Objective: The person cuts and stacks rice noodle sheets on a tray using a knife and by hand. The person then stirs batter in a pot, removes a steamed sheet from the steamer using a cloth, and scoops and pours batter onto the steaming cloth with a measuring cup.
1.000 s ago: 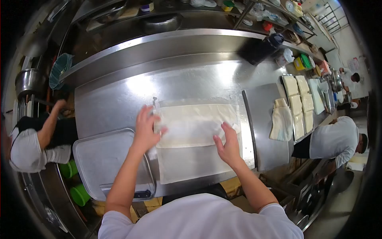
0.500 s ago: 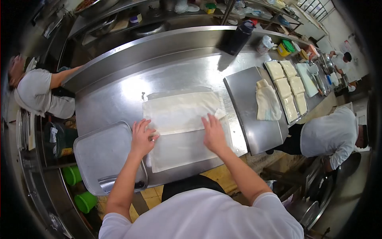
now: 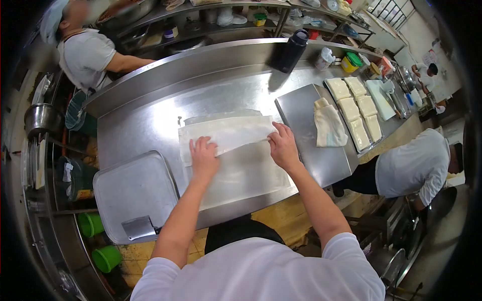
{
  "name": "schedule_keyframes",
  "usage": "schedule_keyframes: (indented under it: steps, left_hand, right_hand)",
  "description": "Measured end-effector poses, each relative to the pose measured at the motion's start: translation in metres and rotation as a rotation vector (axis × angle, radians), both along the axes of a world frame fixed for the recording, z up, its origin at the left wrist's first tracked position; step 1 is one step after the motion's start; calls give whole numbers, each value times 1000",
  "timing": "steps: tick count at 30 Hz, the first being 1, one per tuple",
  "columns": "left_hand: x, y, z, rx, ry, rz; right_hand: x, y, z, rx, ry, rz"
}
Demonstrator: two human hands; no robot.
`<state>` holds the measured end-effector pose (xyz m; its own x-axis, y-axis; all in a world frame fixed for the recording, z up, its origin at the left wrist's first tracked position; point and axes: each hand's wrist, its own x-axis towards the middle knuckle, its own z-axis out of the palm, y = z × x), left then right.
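Cream rectangular sheet point(image 3: 236, 131) is risking creases through uneven tension. Right hand point(image 3: 284, 146) is pinching it; left hand point(image 3: 205, 156) touching, grip unclear.

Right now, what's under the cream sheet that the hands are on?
A thin see-through sheet shows past the near edge of the cream sheet; the steel table shows around both. Whatever lies beneath the cream sheet's middle is covered.

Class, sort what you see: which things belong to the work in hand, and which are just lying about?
In use: left hand; right hand; pale sheet; thin sheet partly beneath it.

Apparently lying about: cleaver; tray beneath it; black bottle; folded cloth; green-lidded tub.
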<state>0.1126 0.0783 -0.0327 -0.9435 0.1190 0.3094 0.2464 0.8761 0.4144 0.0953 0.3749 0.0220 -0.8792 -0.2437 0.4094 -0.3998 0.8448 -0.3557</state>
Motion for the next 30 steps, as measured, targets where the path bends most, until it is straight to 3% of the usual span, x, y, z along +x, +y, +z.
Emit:
schedule_keyframes:
  steps: [6,8,12,15,18,26,30]
  left_hand:
    - [50,-75,21,61,87,-92]
    - [94,-83,40,34,-90,-157]
    - [185,-71,50,-148,-459,-174]
    - [212,-36,85,-126,-518,-131]
    - [214,-7,85,33,-446,-246]
    - [196,91,106,176,-325,-853]
    - [209,106,105,181,-296,-1190]
  right_hand:
    - [68,19,9,42,-65,4]
    - [114,24,3,61,-118,26]
    - [215,31,-30,91,-323,-4]
    - [261,27,-29,18,-361,-61]
    - [282,24,-7,-88,-368,-99]
    - [347,3,62,-273,-317,-420]
    - [400,-34,61,-382,-301,-670]
